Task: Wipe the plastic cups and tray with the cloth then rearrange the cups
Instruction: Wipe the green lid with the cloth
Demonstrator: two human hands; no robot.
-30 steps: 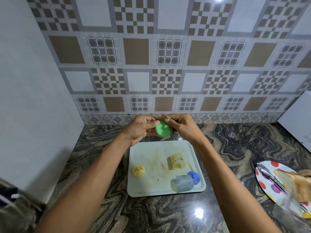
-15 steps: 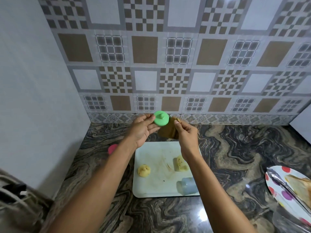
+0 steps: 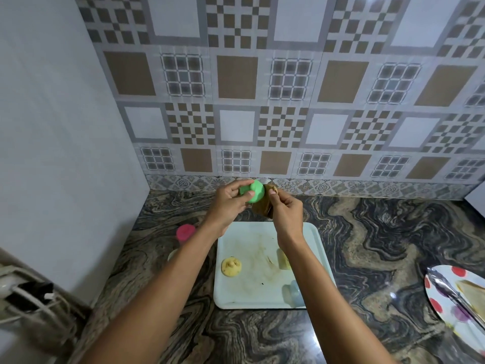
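My left hand (image 3: 229, 199) grips a small green plastic cup (image 3: 253, 191) above the far edge of the pale tray (image 3: 249, 292). My right hand (image 3: 284, 208) pinches a brown cloth (image 3: 262, 206) right beside the cup. The tray lies on the marbled counter and is smeared with brown marks. A yellow cup (image 3: 231, 266) stands on its left part. Another yellowish cup (image 3: 284, 260) and a pale blue cup (image 3: 292, 292) lie partly hidden behind my right forearm. A pink cup (image 3: 185, 232) stands on the counter left of the tray.
A spotted plate (image 3: 441, 298) with metal tongs (image 3: 454, 298) and a folded cloth lies at the right edge. The tiled wall stands close behind my hands, and a plain white wall bounds the left. Some cables and a dark object sit at the lower left.
The hands have parted: the green cup went from both hands into my left hand alone, tilting on its side, while my right hand drew the brown cloth out beside it.
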